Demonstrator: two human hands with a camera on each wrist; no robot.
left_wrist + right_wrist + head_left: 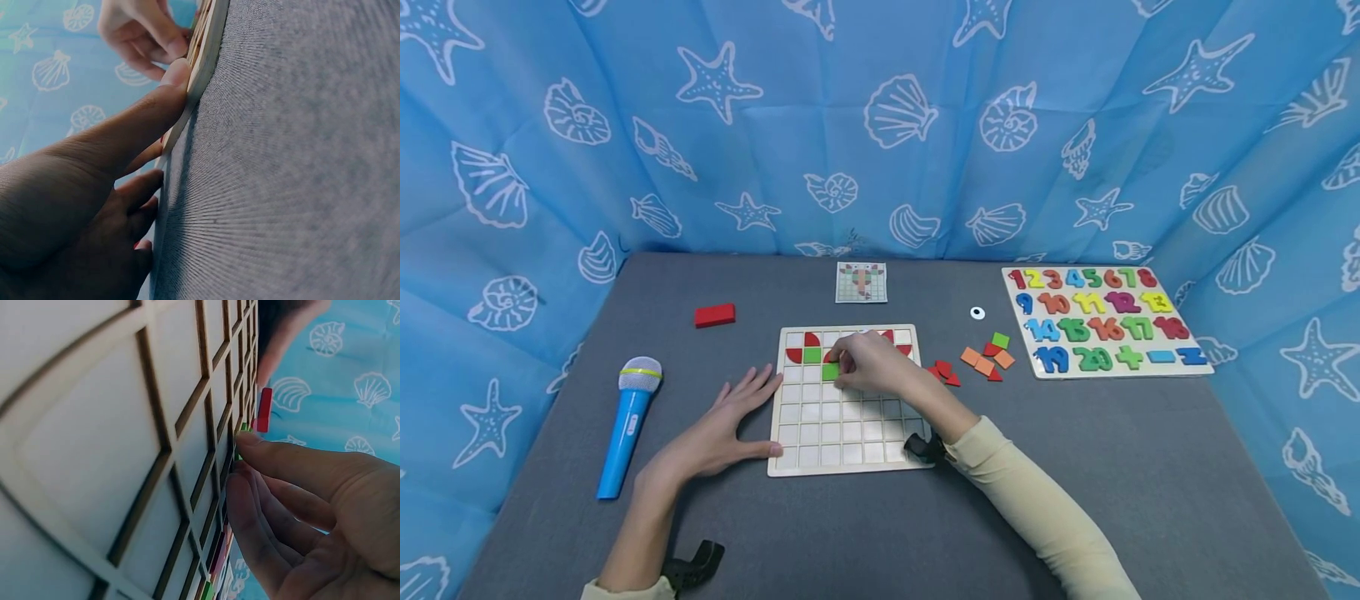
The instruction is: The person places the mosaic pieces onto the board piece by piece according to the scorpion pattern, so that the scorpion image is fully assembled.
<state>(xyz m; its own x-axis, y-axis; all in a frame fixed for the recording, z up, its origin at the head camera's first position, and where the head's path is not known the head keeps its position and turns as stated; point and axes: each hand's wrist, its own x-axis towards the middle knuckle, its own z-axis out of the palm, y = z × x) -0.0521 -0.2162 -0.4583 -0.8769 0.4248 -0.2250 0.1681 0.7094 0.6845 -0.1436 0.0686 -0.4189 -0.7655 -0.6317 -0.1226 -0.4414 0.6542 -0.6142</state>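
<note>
A pale wooden grid board [831, 433] lies on the table. At its upper cells, my right hand [872, 362] pinches a green square tile [829, 372] between thumb and fingers. In the right wrist view those fingertips [240, 487] are right at the grid, largely hiding the tile. Another green square [812, 355] sits in a cell, with red quarter-round pieces [794, 356] beside it; more red pieces [904, 349] show past my right hand. My left hand [722, 433] is spread at the board's left side, its thumb and fingertips touching the edge.
Loose orange [983, 365], red and green pieces lie right of the board, below a white eye disc [977, 313]. A pattern card [861, 283] stands behind it. A number puzzle [1112, 323] is at right; a red block [714, 315] and toy microphone [629, 425] at left.
</note>
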